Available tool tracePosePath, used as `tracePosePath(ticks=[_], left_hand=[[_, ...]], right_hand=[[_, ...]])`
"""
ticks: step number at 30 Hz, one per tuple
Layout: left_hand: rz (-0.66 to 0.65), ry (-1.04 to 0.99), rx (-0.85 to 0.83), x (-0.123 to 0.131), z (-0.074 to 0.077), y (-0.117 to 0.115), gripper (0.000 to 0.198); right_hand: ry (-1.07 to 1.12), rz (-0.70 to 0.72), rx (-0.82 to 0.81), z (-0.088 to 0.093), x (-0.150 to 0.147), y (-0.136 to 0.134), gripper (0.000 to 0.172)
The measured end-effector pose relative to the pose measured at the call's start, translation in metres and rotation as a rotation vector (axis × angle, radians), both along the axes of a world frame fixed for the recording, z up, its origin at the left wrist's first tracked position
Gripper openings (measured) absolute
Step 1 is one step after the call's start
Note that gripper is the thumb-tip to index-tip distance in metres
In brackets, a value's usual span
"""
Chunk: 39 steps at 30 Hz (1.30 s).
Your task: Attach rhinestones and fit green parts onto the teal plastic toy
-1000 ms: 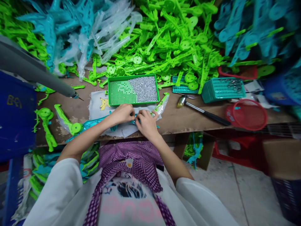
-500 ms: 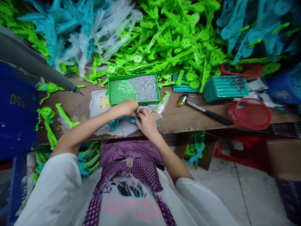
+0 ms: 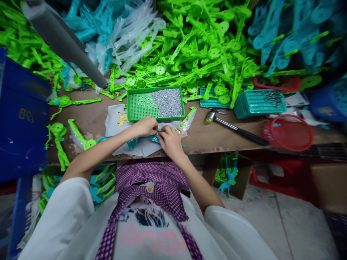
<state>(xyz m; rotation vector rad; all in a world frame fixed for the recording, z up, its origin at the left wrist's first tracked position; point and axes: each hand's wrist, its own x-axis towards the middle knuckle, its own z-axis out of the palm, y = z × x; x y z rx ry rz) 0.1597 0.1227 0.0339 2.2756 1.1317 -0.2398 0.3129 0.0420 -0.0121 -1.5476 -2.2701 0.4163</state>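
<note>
A teal plastic part [image 3: 132, 143] lies on the white cloth [image 3: 114, 113] at the table's front edge. My left hand [image 3: 148, 126] has its fingers bent down at the part's right portion, and what its fingertips pinch is too small to make out. Beside it, my right hand [image 3: 170, 139] holds the same teal part with curled fingers. Just behind both hands stands a green tray [image 3: 141, 104] with small silver pieces heaped in its right half. A green and clear part [image 3: 188, 119] lies right of the tray.
A grey power tool [image 3: 67, 43] hangs at the upper left. On the right are a hammer [image 3: 233, 126], a teal basket [image 3: 258, 103] and a red basket [image 3: 288, 131]. Bright green parts [image 3: 189, 50] pile up at the back; a blue bin [image 3: 23, 115] stands left.
The grey tool has swung up and to the right. Both hands stay close together at the teal part, with slight finger movement. The view has shifted a little.
</note>
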Motion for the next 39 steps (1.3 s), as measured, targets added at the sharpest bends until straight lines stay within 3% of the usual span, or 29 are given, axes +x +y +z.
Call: tracePosePath(ticks=[4,7,10,12,18,27,34,39], left_hand=[[0.045,-0.243,-0.005,-0.025,-0.002,-0.004,0.017],[0.214,-0.416,0.098,-0.051,-0.002,-0.018,0.018],[0.361,-0.473,0.194,-0.073,-0.003,-0.037,0.015],[0.390,-0.479,0.249,-0.081,-0.006,-0.049,0.012],[0.302,-0.460,0.316,-0.068,-0.018,-0.062,0.015],[0.158,-0.351,0.288,-0.057,-0.027,-0.053,0.016],[0.179,-0.283,0.294,-0.054,-0.025,-0.050,0.018],[0.204,-0.232,0.238,-0.053,-0.023,-0.047,0.020]], right_hand=[[0.018,0.000,0.007,-0.001,0.005,-0.005,0.027],[0.029,0.000,0.025,0.001,0.008,-0.009,0.026],[0.066,-0.017,0.062,0.008,0.007,-0.008,0.023],[0.092,-0.004,0.071,0.015,0.004,-0.003,0.022],[0.178,0.055,0.014,0.028,-0.006,0.020,0.022],[0.119,0.137,-0.084,0.010,-0.004,0.018,0.025],[0.067,0.141,-0.023,0.005,-0.010,0.022,0.020],[0.004,0.224,-0.005,0.007,-0.010,0.020,0.025]])
